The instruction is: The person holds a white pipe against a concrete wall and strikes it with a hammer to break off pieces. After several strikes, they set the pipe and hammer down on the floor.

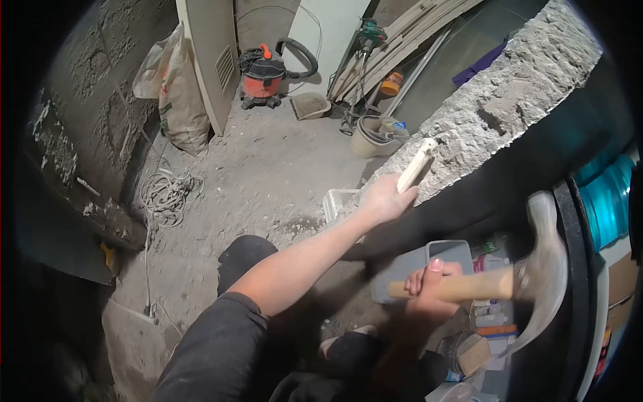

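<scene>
My left hand (388,199) is closed around a pale, narrow bar-like tool (415,167), whose upper end lies against the rough, broken top of a concrete wall (482,124). Lower right, my right hand (434,289) grips the wooden handle of a claw hammer (492,284). The hammer's metal head points to the right, slightly blurred, apart from the wall and the pale tool. My right thumb rests along the handle. The lower end of the pale tool is hidden in my left fist.
A red and black vacuum (262,79), a tray (310,106) and a bucket (375,137) stand on the dusty floor. Coiled cable (167,197) lies left, below a sack (182,110). Planks (395,47) lean behind. Bottles and a grey bin (402,268) are below the wall.
</scene>
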`<state>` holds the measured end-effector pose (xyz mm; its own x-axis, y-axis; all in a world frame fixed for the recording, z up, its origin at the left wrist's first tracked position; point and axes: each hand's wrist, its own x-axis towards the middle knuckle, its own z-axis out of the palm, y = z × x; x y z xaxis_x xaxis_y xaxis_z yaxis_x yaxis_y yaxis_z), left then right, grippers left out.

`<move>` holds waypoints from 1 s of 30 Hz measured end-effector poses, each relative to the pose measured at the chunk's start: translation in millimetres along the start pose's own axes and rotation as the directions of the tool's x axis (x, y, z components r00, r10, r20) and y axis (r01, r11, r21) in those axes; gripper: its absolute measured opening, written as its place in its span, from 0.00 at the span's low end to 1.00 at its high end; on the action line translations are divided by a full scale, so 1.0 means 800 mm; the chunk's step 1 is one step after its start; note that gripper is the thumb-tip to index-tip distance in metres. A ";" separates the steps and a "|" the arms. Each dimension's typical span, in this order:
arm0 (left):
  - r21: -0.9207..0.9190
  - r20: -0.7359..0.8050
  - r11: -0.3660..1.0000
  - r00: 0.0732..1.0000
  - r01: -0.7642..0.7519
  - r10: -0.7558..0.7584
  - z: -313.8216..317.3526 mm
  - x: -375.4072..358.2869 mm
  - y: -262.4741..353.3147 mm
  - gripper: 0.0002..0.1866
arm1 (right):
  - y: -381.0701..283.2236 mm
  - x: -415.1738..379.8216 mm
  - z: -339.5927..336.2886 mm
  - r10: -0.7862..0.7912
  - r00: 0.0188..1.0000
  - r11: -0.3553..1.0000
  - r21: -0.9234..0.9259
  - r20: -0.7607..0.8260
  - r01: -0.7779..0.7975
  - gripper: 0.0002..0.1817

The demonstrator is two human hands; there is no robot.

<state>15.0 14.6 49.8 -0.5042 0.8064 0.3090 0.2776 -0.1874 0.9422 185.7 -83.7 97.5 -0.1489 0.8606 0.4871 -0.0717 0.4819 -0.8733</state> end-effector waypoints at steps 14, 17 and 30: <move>-0.480 0.410 0.814 0.904 0.328 -0.123 -0.095 0.019 0.021 0.18 | -0.067 0.067 -0.044 0.092 0.974 0.982 -0.180 0.206 -0.054 0.20; -0.463 0.372 0.835 0.920 0.297 -0.121 -0.084 0.022 0.019 0.18 | -0.084 0.067 -0.036 0.017 0.984 0.967 -0.254 0.175 0.029 0.17; -0.252 0.290 0.943 0.947 0.215 -0.139 -0.087 0.028 0.041 0.22 | -0.131 0.104 -0.007 -0.327 0.904 0.714 -0.555 0.274 0.427 0.14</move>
<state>-44.0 -12.3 96.6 -0.2786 0.9523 0.1244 -0.0529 -0.1445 0.9881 186.3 -61.5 229.7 -0.3816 0.5752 0.7236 0.4329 0.8029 -0.4099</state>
